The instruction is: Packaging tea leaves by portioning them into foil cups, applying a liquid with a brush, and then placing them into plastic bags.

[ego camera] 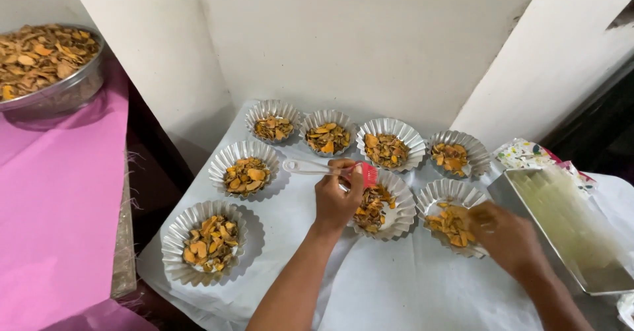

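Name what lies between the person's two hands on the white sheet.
In the head view, one fluted foil cup of orange slices sits between the left hand, holding a red brush, and the right hand.

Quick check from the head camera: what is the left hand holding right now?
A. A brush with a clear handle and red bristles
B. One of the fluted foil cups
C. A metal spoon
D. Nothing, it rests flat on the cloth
A: the left hand grips a brush whose clear handle points left and whose red bristles sit over a fluted foil cup of orange slices; the right hand is at the neighbouring cup.
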